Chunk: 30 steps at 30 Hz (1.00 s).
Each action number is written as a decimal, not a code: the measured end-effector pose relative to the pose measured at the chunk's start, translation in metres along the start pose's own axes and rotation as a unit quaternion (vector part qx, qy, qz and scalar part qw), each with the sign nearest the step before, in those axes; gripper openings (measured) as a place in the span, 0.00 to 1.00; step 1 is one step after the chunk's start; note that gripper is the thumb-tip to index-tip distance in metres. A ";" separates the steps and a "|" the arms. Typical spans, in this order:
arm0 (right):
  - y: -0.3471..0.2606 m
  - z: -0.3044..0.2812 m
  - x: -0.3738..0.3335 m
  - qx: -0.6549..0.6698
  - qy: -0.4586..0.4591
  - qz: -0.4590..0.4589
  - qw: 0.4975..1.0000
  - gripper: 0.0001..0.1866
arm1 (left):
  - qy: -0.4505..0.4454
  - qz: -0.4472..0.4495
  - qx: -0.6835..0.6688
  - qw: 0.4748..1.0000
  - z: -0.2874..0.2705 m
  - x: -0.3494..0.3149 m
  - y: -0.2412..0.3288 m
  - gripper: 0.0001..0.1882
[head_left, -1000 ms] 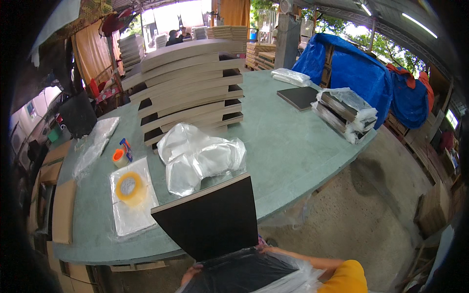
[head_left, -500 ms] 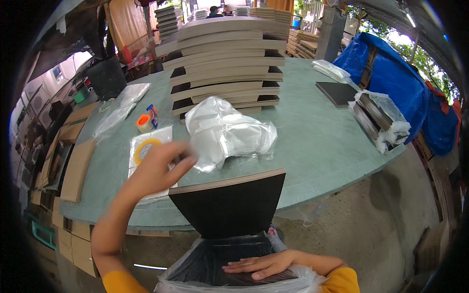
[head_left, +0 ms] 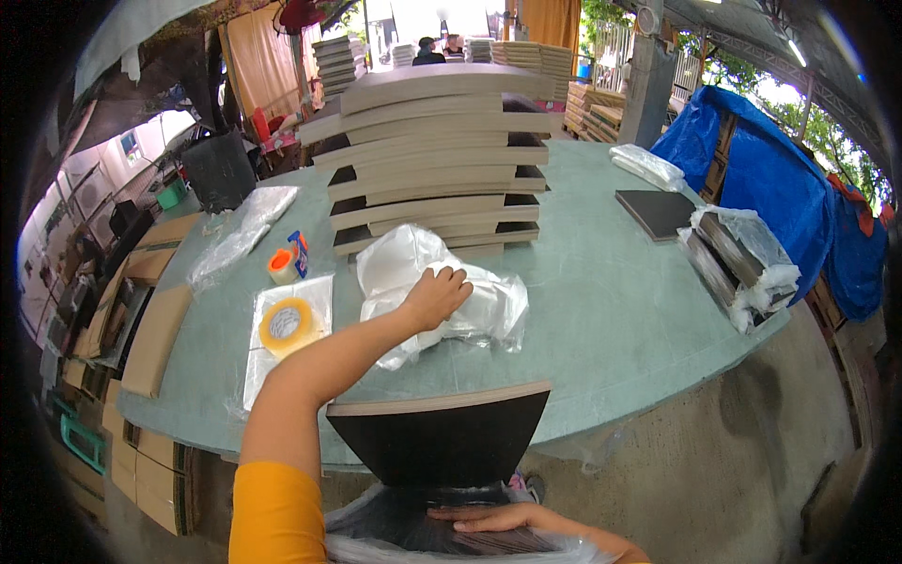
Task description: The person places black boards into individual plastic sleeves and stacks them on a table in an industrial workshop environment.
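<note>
What's changed: our left grip (head_left: 439, 299) is now over the crumpled clear plastic (head_left: 404, 252) on the worktop (head_left: 601, 310), fingers curled down on it; we can't tell whether it pinches the film or only rests there. Our right grip (head_left: 490, 518) lies flat, fingers stretched out and closed on nothing, palm down on the clear wrap (head_left: 362, 538) over dark board. The bare black panel (head_left: 442, 437) stands tilted between the two, just ahead of the right grip and nearer us than the left, pale layered edge up; we can't see how its lower end meets the wrap. For the work in hand, we read it as split: right steadies the wrapped part, left is at the loose film. Versus one second back: both grips were low at the wrap, either side of the panel; half a second back the left was up in the air, blurred, blocking part of the yellow tape roll (head_left: 285, 322), which now shows whole, left of that grip on a flat clear packet (head_left: 266, 376). Right grip stays flat since that half-second frame. Board stack (head_left: 432, 150) beyond the left grip looks unchanged.
</note>
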State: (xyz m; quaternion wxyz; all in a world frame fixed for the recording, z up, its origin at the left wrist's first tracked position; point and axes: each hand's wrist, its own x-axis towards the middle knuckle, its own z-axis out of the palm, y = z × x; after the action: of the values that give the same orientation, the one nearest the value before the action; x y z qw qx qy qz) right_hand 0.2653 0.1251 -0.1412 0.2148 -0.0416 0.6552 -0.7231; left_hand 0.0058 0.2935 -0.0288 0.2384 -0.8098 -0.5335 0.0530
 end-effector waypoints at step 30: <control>-0.001 -0.007 0.007 0.004 0.017 0.013 1.000 0.35 | 0.097 -0.181 -0.400 0.893 0.021 -0.009 -0.043 0.12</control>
State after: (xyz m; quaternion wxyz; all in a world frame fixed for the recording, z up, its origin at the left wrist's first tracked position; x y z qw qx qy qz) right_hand 0.2566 0.1292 -0.1431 0.2133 -0.0204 0.6560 -0.7237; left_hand -0.0408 0.3063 -0.0300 -0.0494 -0.7276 -0.6209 -0.2876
